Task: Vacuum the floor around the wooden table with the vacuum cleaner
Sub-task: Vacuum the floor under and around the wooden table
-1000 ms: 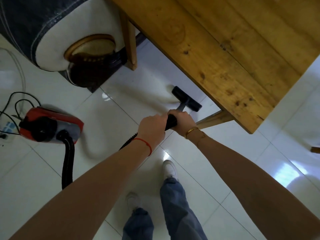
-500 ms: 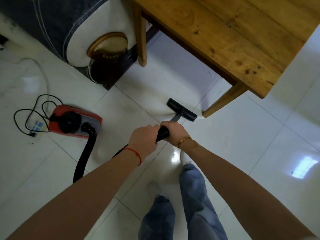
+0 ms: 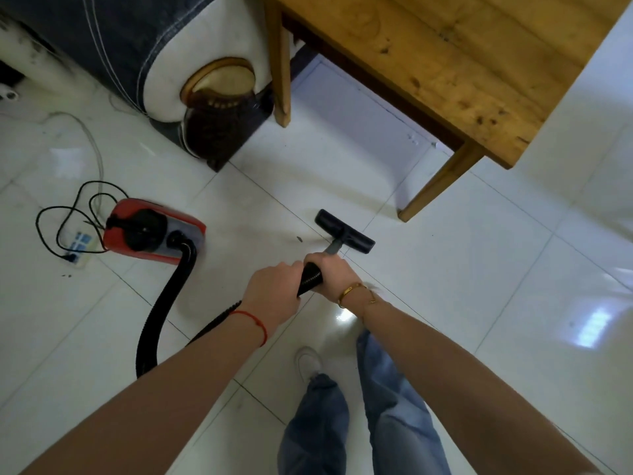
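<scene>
You are standing on a glossy white tiled floor (image 3: 479, 286) that fills most of the view, with the wooden table (image 3: 462, 56) slanting across the upper right, one of its legs (image 3: 281, 63) at top centre and another (image 3: 442, 180) coming down near the nozzle. To the upper left sits a dark sofa arm (image 3: 130, 39) with a white end panel, and a brown glazed jar (image 3: 219, 111) stands tight against it, just beside the far table leg. On the left of the floor lies the red vacuum cleaner body (image 3: 154, 231), its thick black hose (image 3: 161, 303) curving down from it and up to your hands. Your jeans-clad legs (image 3: 387, 399) and a white shoe (image 3: 308, 363) show at the bottom. The black floor nozzle (image 3: 344, 231) rests on the tiles out in the open, just short of the near table leg and not under the tabletop. Your right hand (image 3: 330, 275) is wrapped round the wand just above the nozzle neck, fingers curled fully about it, a gold bracelet (image 3: 351, 293) on the wrist. Your left hand (image 3: 274, 293) grips the ribbed hose end right behind it, fingers closed round it, a red string (image 3: 255, 322) at the wrist. A thin black cord (image 3: 65, 214) loops beside a white power strip (image 3: 78, 246), and a small dark speck (image 3: 299, 238) lies left of the nozzle
</scene>
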Action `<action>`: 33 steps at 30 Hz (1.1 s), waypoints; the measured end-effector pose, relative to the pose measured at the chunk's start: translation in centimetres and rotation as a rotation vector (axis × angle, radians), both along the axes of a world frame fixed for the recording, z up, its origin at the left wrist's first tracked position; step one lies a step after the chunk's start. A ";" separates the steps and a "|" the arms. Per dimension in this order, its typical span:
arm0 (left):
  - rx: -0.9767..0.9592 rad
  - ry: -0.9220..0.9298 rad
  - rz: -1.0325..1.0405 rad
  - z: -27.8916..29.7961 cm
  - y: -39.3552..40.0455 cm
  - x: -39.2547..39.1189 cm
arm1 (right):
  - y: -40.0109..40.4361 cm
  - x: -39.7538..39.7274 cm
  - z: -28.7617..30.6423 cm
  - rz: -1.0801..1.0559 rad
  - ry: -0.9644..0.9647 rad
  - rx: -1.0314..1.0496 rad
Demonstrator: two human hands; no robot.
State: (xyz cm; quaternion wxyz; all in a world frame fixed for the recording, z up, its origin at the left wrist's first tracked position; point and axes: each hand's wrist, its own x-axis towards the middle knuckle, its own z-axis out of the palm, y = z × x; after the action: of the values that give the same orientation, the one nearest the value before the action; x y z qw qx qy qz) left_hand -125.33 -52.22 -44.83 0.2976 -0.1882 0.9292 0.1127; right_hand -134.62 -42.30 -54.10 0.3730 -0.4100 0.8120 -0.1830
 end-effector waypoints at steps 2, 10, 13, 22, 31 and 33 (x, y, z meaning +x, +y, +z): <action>-0.003 0.009 0.014 -0.3 -0.4 0.1 | -0.5 -0.1 -0.2 0.010 0.004 -0.005; -0.020 0.038 0.134 -1.8 -2.2 -2.0 | -3.9 -3.3 -1.9 0.109 0.056 0.000; -0.033 0.050 0.185 -2.2 -3.3 -4.5 | -5.5 -6.1 -2.2 0.126 0.061 0.007; -0.025 0.108 0.354 -3.2 -7.3 -13.5 | -11.5 -16.4 -2.3 0.260 0.083 0.048; -0.025 0.107 0.507 -3.4 -12.5 -16.6 | -18.8 -20.4 -2.1 0.424 0.082 0.023; -0.020 0.099 0.527 -3.1 -13.3 -16.2 | -19.9 -20.0 -1.8 0.446 0.063 0.012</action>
State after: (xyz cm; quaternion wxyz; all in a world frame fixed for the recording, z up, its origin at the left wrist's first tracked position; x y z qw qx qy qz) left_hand -141.49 -65.48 -47.91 0.2104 -0.4206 0.8626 0.1862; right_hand -154.65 -62.18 -55.94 0.3808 -0.5827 0.7136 -0.0784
